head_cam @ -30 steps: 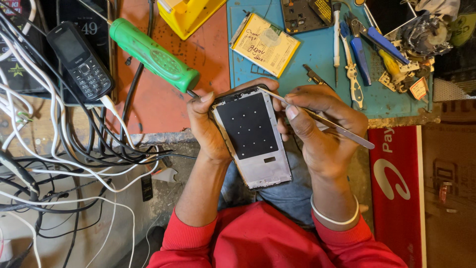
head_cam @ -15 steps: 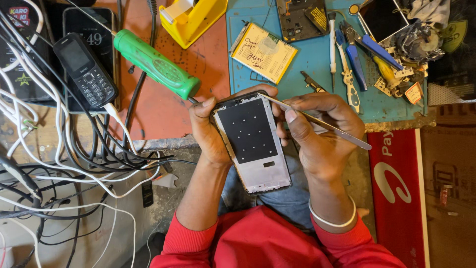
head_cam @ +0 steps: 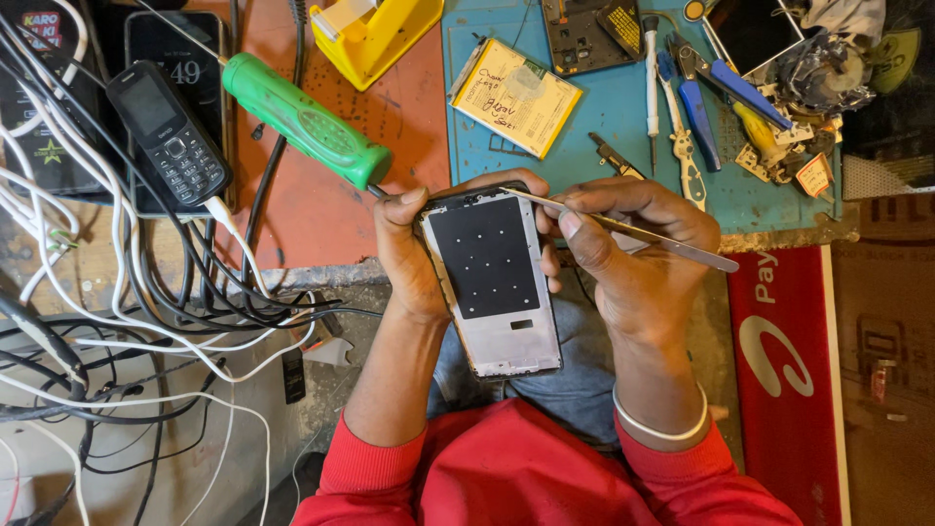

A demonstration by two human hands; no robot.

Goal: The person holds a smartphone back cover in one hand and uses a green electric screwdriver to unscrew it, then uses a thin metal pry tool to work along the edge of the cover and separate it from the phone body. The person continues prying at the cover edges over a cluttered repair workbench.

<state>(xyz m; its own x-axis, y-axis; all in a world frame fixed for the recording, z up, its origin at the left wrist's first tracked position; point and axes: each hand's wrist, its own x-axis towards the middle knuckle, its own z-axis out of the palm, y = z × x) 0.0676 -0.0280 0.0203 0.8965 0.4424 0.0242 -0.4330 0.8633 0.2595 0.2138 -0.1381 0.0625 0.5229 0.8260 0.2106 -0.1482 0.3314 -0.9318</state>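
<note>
While the left hand clasped the opened phone frame above the lap, steadying it face-up, the right hand pinched metal tweezers, their tip set at its top edge, beside the blue mat.

A green-handled screwdriver lies beside a keypad phone.

The grey metal phone frame with a black rectangular pad sits between the left hand and the right hand, near the counter edge, with the green-handled screwdriver lying behind-left of it, the black keypad phone farther left among white cables, and the yellow-labelled flat battery behind it.
</note>
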